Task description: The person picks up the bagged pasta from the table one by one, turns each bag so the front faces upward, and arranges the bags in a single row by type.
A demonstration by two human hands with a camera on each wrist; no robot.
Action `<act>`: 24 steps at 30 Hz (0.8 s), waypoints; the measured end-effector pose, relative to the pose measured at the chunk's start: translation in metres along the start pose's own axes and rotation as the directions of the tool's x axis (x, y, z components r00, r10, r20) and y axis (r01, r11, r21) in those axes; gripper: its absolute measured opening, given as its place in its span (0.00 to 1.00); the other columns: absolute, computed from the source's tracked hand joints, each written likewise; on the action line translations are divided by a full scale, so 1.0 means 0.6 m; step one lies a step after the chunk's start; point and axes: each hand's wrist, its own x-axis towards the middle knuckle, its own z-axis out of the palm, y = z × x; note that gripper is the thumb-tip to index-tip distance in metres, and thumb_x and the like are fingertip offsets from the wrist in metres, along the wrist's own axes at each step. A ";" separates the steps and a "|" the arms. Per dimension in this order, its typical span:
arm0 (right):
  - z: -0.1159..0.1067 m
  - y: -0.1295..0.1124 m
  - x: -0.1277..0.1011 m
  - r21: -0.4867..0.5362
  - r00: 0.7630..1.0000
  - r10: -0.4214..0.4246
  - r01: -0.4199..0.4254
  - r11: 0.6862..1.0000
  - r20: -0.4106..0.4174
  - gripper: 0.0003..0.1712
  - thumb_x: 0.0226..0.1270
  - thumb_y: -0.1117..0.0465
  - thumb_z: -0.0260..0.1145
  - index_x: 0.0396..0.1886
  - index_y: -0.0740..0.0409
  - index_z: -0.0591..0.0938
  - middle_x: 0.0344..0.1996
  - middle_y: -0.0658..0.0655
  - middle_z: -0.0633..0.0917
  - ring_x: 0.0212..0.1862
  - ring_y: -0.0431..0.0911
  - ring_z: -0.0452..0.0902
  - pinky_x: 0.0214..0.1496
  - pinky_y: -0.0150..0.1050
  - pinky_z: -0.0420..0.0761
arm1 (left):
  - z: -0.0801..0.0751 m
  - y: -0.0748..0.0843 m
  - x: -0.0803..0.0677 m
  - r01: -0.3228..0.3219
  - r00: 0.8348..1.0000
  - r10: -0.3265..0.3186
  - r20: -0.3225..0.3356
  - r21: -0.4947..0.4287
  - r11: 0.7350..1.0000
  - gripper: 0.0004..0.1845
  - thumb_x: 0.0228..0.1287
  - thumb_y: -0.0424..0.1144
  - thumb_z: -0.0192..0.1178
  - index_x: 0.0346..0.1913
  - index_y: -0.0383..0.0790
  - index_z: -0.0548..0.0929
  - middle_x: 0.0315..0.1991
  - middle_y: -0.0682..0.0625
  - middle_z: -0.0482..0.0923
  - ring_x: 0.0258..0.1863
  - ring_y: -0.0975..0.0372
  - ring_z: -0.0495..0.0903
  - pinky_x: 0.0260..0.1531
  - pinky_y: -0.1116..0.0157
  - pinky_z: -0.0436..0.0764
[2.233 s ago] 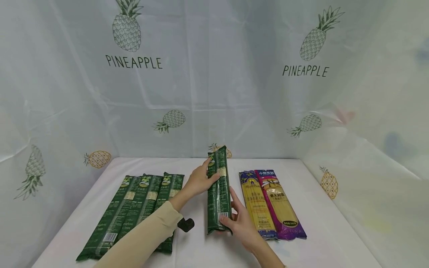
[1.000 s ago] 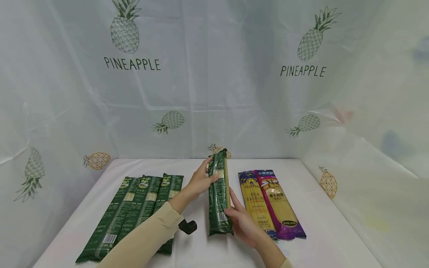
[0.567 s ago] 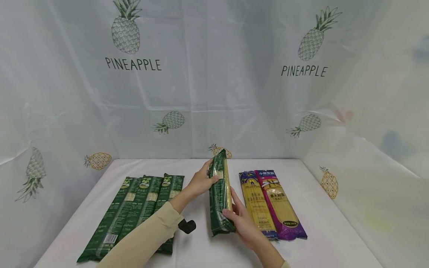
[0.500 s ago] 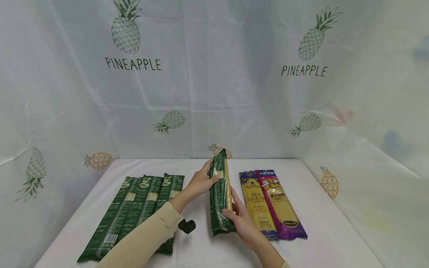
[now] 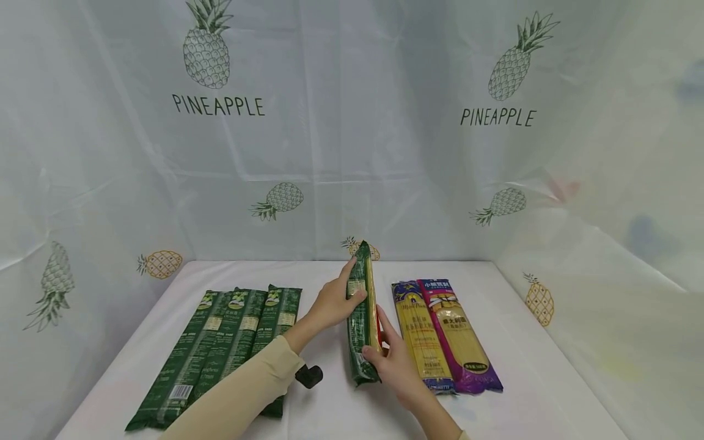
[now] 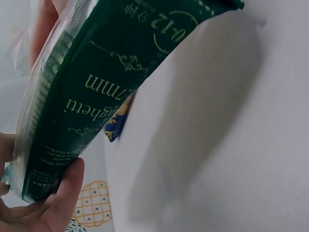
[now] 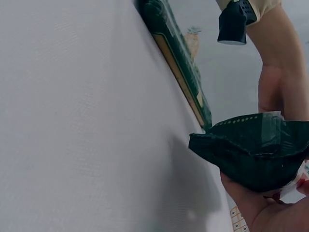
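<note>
Both hands hold a dark green packet of spaghetti, raised above the table and tilted with its top end away. My left hand grips the upper part, thumb across the near face. Lower down, my right hand grips the right side near the bottom end. The packet is turned partly on edge, so a narrow yellow side shows, with a bit of red by the right hand. In the left wrist view, print reading "spaghetti" faces the camera on the packet. The right wrist view shows its crimped end.
Several similar green packets lie side by side on the left of the white table. To the right lie a yellow-and-blue pasta packet and a purple one. A pineapple-print curtain hangs behind.
The held packet has turned about its length, from broad face toward me to more edge-on. The left hand has shifted slightly right. The packets on the table have stayed put.
</note>
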 end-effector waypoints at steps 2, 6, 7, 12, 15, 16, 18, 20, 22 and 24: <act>0.001 -0.003 0.000 -0.017 1.000 -0.009 0.009 1.000 -0.010 0.54 0.75 0.67 0.68 0.89 0.39 0.49 0.67 0.68 0.74 0.53 0.50 0.82 0.51 0.47 0.88 | 0.002 -0.003 0.002 -0.001 1.000 0.001 -0.004 -0.028 1.000 0.45 0.80 0.50 0.62 0.88 0.53 0.48 0.71 0.32 0.75 0.59 0.38 0.83 0.56 0.37 0.81; 0.002 -0.006 0.002 -0.043 0.999 -0.020 0.019 0.999 -0.025 0.54 0.75 0.67 0.69 0.89 0.41 0.50 0.66 0.67 0.74 0.52 0.50 0.81 0.50 0.47 0.88 | 0.003 -0.005 0.003 0.012 1.000 -0.013 -0.011 -0.094 0.995 0.45 0.80 0.49 0.62 0.88 0.54 0.48 0.71 0.31 0.75 0.58 0.37 0.84 0.54 0.38 0.83; 0.002 -0.006 0.002 -0.055 0.999 -0.022 0.020 0.998 -0.029 0.54 0.75 0.66 0.70 0.89 0.41 0.50 0.65 0.66 0.75 0.52 0.50 0.80 0.50 0.46 0.88 | 0.004 -0.005 0.002 0.019 1.000 -0.021 -0.012 -0.110 0.994 0.44 0.80 0.48 0.63 0.88 0.55 0.49 0.70 0.31 0.75 0.59 0.37 0.83 0.54 0.39 0.83; 0.001 -0.003 0.003 -0.094 1.000 -0.016 0.013 0.996 -0.026 0.54 0.75 0.63 0.71 0.89 0.43 0.50 0.59 0.64 0.78 0.51 0.49 0.81 0.48 0.46 0.89 | 0.005 -0.007 0.001 0.057 0.998 -0.058 -0.002 -0.184 0.981 0.43 0.79 0.44 0.63 0.87 0.60 0.51 0.71 0.31 0.74 0.67 0.38 0.78 0.57 0.38 0.81; 0.000 -0.003 0.003 -0.105 1.000 0.006 -0.007 0.994 -0.015 0.54 0.75 0.60 0.72 0.89 0.41 0.50 0.57 0.63 0.79 0.50 0.48 0.81 0.48 0.47 0.89 | 0.005 -0.009 0.001 0.078 0.997 -0.079 0.002 -0.216 0.973 0.42 0.80 0.42 0.63 0.87 0.62 0.53 0.74 0.31 0.71 0.70 0.37 0.74 0.61 0.35 0.78; -0.001 -0.004 0.003 -0.110 1.000 0.014 -0.015 0.994 -0.011 0.54 0.75 0.58 0.72 0.89 0.41 0.49 0.57 0.63 0.79 0.49 0.48 0.80 0.48 0.47 0.88 | 0.004 -0.009 0.000 0.088 0.996 -0.089 0.005 -0.224 0.971 0.42 0.80 0.42 0.62 0.87 0.62 0.53 0.75 0.32 0.70 0.71 0.37 0.73 0.62 0.35 0.77; -0.002 -0.006 0.001 -0.106 0.999 0.039 -0.039 0.994 0.000 0.53 0.76 0.54 0.71 0.89 0.39 0.49 0.57 0.62 0.79 0.50 0.49 0.80 0.49 0.47 0.87 | 0.004 -0.009 0.000 0.102 0.995 -0.103 0.008 -0.239 0.966 0.41 0.80 0.41 0.62 0.86 0.63 0.53 0.75 0.32 0.70 0.71 0.37 0.73 0.61 0.34 0.77; -0.004 -0.010 0.000 -0.090 0.998 0.069 -0.068 0.994 0.014 0.52 0.77 0.50 0.69 0.89 0.36 0.48 0.57 0.63 0.79 0.51 0.50 0.79 0.48 0.47 0.86 | 0.002 -0.009 -0.001 0.120 0.993 -0.121 0.014 -0.245 0.962 0.41 0.80 0.41 0.61 0.86 0.65 0.54 0.73 0.33 0.72 0.66 0.39 0.78 0.58 0.37 0.80; -0.006 -0.012 -0.001 -0.062 0.994 0.103 -0.101 0.993 0.030 0.51 0.78 0.46 0.67 0.89 0.34 0.48 0.60 0.64 0.78 0.53 0.52 0.77 0.47 0.46 0.84 | 0.000 -0.007 -0.001 0.136 0.991 -0.136 0.017 -0.259 0.956 0.40 0.80 0.41 0.61 0.86 0.67 0.55 0.69 0.34 0.75 0.57 0.42 0.83 0.51 0.43 0.83; -0.009 -0.013 0.000 -0.020 0.990 0.135 -0.134 0.991 0.051 0.50 0.79 0.44 0.66 0.89 0.31 0.47 0.63 0.65 0.76 0.55 0.52 0.76 0.46 0.45 0.82 | -0.002 -0.006 0.001 0.147 0.989 -0.148 0.017 -0.273 0.951 0.40 0.80 0.40 0.61 0.85 0.68 0.55 0.64 0.36 0.77 0.47 0.48 0.84 0.43 0.50 0.83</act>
